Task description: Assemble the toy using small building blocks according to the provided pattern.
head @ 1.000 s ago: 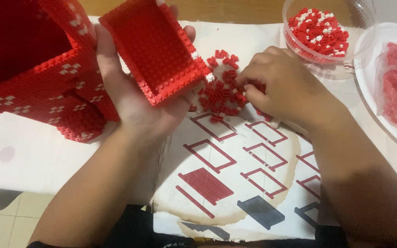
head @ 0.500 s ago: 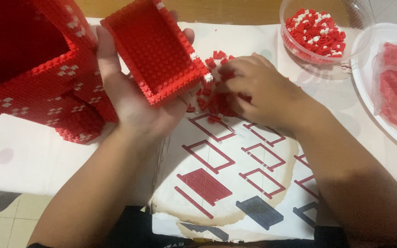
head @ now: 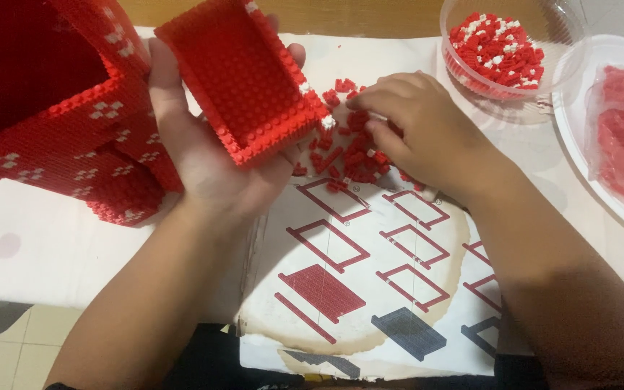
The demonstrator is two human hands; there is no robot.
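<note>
Red open-topped box of tiny studded bricks (head: 243,76), shallow, rectangular, tilted with its hollow facing up, resting in the left palm, loose pile of small red and white bricks (head: 341,155), scattered just beside it on the printed sheet, under the right fingertips

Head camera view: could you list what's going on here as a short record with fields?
Left hand: palm up, holding a red brick-built open box
Right hand: fingers down in a loose pile of small red bricks
Under the pile: instruction sheet with red frame diagrams
Far left: large red brick model with white patterns
Upper right: clear bowl of red and white bricks
Right edge: white plate with bagged red pieces
</note>
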